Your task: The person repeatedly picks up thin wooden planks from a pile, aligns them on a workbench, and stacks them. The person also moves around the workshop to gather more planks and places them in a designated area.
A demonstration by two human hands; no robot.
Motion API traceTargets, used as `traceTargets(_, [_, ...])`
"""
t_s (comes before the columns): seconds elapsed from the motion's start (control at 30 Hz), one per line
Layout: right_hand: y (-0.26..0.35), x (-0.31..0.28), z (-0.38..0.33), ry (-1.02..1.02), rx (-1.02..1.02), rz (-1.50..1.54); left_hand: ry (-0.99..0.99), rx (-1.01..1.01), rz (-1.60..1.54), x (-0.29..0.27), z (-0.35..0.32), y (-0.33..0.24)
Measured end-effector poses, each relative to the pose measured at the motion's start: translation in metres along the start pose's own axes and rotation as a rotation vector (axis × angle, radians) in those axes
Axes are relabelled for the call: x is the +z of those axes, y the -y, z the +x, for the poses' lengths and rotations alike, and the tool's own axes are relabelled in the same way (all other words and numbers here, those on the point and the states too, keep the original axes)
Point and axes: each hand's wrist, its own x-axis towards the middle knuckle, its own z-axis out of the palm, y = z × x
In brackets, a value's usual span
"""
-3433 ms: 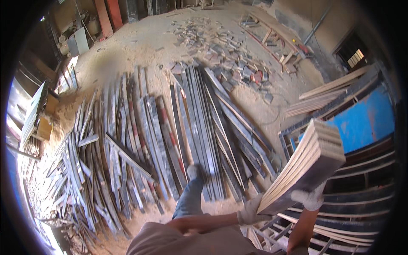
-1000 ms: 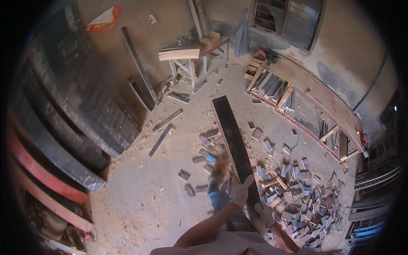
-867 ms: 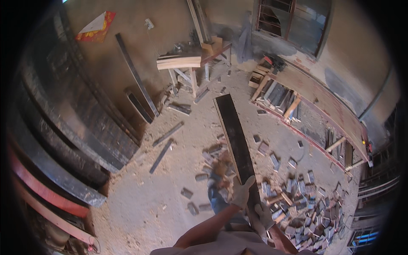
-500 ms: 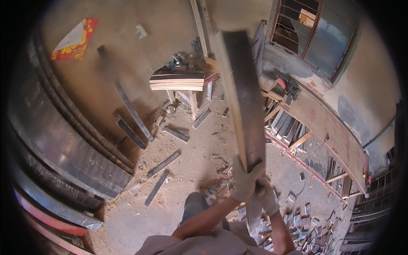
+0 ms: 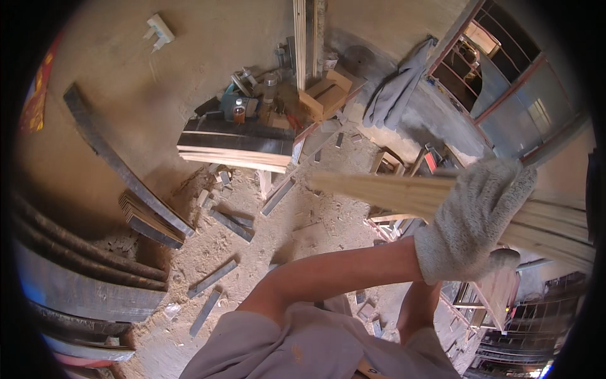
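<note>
A stack of long, thin plywood strips (image 5: pixel 391 194), pale layered edges showing, lies across the right side at chest height. My left hand (image 5: pixel 470 221), in a fuzzy grey-white work glove, is closed over it from above. Most of my right hand (image 5: pixel 503 260) is hidden beneath the left glove and the strips. Its gloved part shows under the stack, seemingly supporting it, though its fingers cannot be made out. The far right end of the strips runs into the dark rim of the view.
Ahead stands a bench stacked with dark-faced boards (image 5: pixel 237 136), a bottle (image 5: pixel 238 111) and an open cardboard box (image 5: pixel 325 95). Offcuts (image 5: pixel 213 278) litter the sawdust-covered floor. Large panels (image 5: pixel 82 290) lean at left; a long board (image 5: pixel 120 158) leans on the wall. A low table stands right.
The strips have swung from upright before me to lying crosswise at right. Both hands moved up and right with them, and my view has turned.
</note>
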Motion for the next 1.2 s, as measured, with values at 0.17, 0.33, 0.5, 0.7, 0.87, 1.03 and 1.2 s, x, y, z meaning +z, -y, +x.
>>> traceTargets(0.17, [-0.117, 0.030, 0.259, 0.159, -0.155, 0.258, 0.033, -0.091, 0.216, -0.083, 0.014, 0.218])
traceTargets(0.33, [-0.272, 0.064, 0.481, 0.210, -0.601, 0.011, 0.036, -0.542, 0.611, -0.174, -0.012, 0.363])
traceTargets(0.5, [-0.433, 0.083, 0.680, 0.223, -0.586, -0.069, -0.327, -0.712, 0.910, -0.208, -0.057, 0.498])
traceTargets(0.7, [-0.601, 0.135, 0.820, 0.299, -0.171, 0.110, -0.713, -0.951, 1.161, -0.221, -0.071, 0.545])
traceTargets(0.87, [-0.703, 0.161, 0.866, 0.350, 0.104, 0.176, -0.888, -1.091, 1.221, -0.177, -0.066, 0.552])
traceTargets(1.03, [-0.776, 0.183, 0.883, 0.351, 0.270, 0.125, -0.954, -1.111, 1.259, -0.158, -0.072, 0.565])
traceTargets(1.2, [-0.839, 0.207, 0.919, 0.350, 0.322, 0.062, -0.970, -1.085, 1.228, -0.179, -0.086, 0.601])
